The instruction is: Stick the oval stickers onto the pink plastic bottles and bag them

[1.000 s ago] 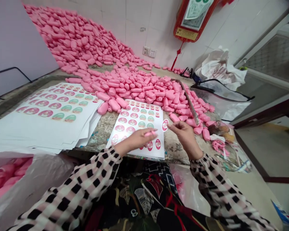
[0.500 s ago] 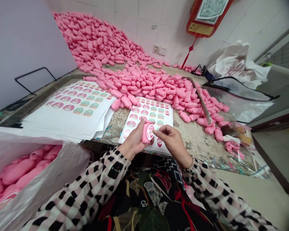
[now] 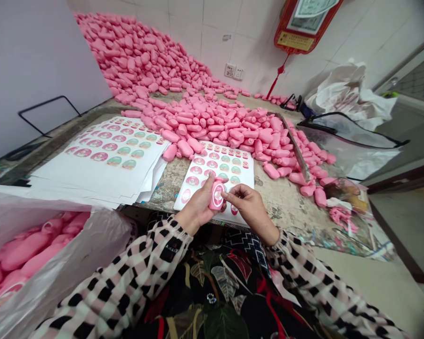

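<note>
My left hand (image 3: 197, 208) is closed around a small pink plastic bottle (image 3: 212, 188), held above the front of a sticker sheet (image 3: 219, 171). On the bottle's face lies an oval pink-and-white sticker (image 3: 218, 197). The fingertips of my right hand (image 3: 249, 205) are drawn together and touch the sticker's right side. Rows of pink and green stickers show on the sheet, whose front part is partly covered by my hands. Just behind it, a big heap of pink bottles (image 3: 215, 123) spreads over the worktable (image 3: 282, 207).
A stack of sticker sheets (image 3: 81, 176) lies at the left. Below it, a plastic bag (image 3: 102, 235) holds larger pink bottles (image 3: 30, 252). A narrow strip (image 3: 292, 146) crosses the heap's right side. Clear bags (image 3: 349, 141) stand at the back right.
The sticker, earlier held up by my right hand, now lies on the bottle. My left hand has turned the bottle face up, and my right hand has moved in to it.
</note>
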`<state>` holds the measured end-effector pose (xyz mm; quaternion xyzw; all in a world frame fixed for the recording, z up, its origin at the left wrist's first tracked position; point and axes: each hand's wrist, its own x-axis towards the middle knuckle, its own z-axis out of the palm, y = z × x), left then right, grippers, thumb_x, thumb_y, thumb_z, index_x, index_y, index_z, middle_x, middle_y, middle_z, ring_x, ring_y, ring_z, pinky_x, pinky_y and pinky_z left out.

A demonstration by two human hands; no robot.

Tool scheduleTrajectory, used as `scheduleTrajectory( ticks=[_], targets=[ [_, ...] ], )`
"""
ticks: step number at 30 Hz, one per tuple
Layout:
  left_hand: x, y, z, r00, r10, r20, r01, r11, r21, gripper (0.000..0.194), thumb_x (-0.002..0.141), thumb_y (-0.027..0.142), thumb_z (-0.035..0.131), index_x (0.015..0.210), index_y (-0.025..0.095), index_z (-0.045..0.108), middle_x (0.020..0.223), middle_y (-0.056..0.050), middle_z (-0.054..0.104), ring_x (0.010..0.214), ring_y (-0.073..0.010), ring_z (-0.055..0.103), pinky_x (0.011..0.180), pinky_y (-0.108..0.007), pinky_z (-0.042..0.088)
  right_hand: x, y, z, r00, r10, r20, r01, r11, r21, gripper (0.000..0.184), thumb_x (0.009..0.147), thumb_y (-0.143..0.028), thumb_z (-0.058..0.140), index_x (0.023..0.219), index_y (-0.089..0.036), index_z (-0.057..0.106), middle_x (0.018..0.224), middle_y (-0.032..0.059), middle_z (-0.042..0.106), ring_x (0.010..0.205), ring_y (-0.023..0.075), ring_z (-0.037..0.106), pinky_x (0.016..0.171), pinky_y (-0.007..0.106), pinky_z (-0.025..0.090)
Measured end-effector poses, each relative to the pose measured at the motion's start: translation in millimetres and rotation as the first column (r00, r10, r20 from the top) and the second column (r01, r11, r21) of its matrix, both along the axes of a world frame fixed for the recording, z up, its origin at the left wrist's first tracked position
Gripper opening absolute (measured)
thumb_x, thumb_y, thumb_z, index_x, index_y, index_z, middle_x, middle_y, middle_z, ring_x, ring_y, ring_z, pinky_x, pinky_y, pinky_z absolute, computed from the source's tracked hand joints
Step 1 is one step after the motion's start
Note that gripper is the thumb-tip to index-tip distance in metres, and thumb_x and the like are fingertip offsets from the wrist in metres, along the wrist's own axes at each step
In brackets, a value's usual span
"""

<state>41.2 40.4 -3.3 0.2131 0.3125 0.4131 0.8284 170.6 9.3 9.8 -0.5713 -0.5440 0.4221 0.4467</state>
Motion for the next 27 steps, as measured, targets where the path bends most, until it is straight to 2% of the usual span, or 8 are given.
scheduleTrajectory(
  ticks=[4,6,9,11,13,16,20,27],
  targets=[
    [1.2,0.4,-5.0,1.0,-0.012,0.001,0.012,1.0,-0.002,0.049,0.078,0.057,0.05,0.105,0.018,0.057,0.068,-0.001,0.053,0.052,-0.0116,0.053,0.046,-0.024,0.043,1.1,-1.5,-0.8,0.995,0.0,0.098,0.0,1.0,0.001,0.031,0.071,-0.049,0.063,0.066,-0.019,0.055,0.059,-0.0015,0.058,0.051,0.0114,0.049,0.052,0.024,0.036],
    [1.3,0.4,-6.7,1.0,-0.007,0.006,0.007,1.0,0.004,0.05,0.078,0.06,0.049,0.104,0.018,0.058,0.067,-0.001,0.053,0.052,-0.0112,0.053,0.046,-0.024,0.044,2.3,-5.4,2.8,0.963,-0.019,0.267,0.012,0.999,0.03,0.031,0.074,-0.051,0.059,0.068,-0.02,0.057,0.063,0.0001,0.06,0.056,0.0129,0.051,0.054,0.025,0.036],
    [0.6,0.0,-6.5,0.999,-0.009,0.034,0.008,1.0,0.028,0.051,0.078,0.061,0.047,0.103,0.018,0.058,0.066,0.0,0.051,0.052,-0.011,0.053,0.046,-0.023,0.043,5.7,-11.6,10.4,0.793,-0.13,0.595,0.035,0.985,0.168,0.031,0.076,-0.052,0.056,0.071,-0.021,0.061,0.075,0.0037,0.063,0.07,0.0171,0.055,0.059,0.026,0.034],
    [0.4,-0.5,-4.1,0.999,-0.023,0.049,0.021,0.999,0.039,0.051,0.078,0.06,0.047,0.104,0.017,0.058,0.066,0.0,0.051,0.052,-0.0109,0.053,0.046,-0.022,0.043,7.7,-12.2,13.4,0.723,-0.185,0.666,0.052,0.975,0.214,0.031,0.074,-0.052,0.058,0.073,-0.022,0.062,0.076,0.0042,0.063,0.074,0.0188,0.055,0.06,0.027,0.033],
    [1.7,-1.5,-0.5,0.998,-0.031,0.048,0.029,0.999,0.038,0.05,0.079,0.059,0.047,0.104,0.017,0.058,0.067,-0.001,0.052,0.052,-0.0108,0.052,0.045,-0.022,0.043,7.7,-8.6,13.0,0.811,-0.148,0.567,0.092,0.988,0.126,0.032,0.07,-0.054,0.062,0.076,-0.022,0.061,0.066,0.0017,0.061,0.066,0.0171,0.055,0.055,0.026,0.033],
    [6.1,-4.0,6.0,0.999,-0.03,0.023,0.029,0.999,0.042,0.05,0.079,0.06,0.045,0.102,0.016,0.057,0.065,0.0,0.053,0.047,-0.0098,0.05,0.042,-0.022,0.041,2.3,0.5,8.4,0.995,-0.005,0.096,0.016,0.994,-0.109,0.037,0.066,-0.054,0.065,0.083,-0.022,0.059,0.054,-0.004,0.056,0.047,0.0122,0.05,0.045,0.023,0.032],
    [8.3,-10.7,14.1,0.996,-0.034,-0.086,0.042,0.995,0.096,0.052,0.079,0.063,0.042,0.096,0.016,0.056,0.062,-0.001,0.053,0.044,-0.0108,0.05,0.04,-0.022,0.041,-7.4,6.4,2.5,0.938,0.038,-0.346,-0.111,0.975,-0.195,0.032,0.064,-0.046,0.069,0.071,-0.019,0.054,0.05,-0.0057,0.053,0.039,0.0085,0.046,0.037,0.021,0.03],
    [-3.9,-28.3,14.0,0.96,-0.074,-0.272,0.145,0.957,0.253,0.038,0.079,0.051,0.053,0.102,0.021,0.046,0.059,0.003,0.05,0.043,-0.0093,0.047,0.037,-0.017,0.033,-16.4,-2.6,-8.3,0.911,-0.055,-0.409,-0.028,0.981,-0.194,0.035,0.067,-0.05,0.065,0.065,-0.021,0.047,0.046,-0.0077,0.047,0.036,0.0083,0.044,0.037,0.02,0.031]
  ],
)
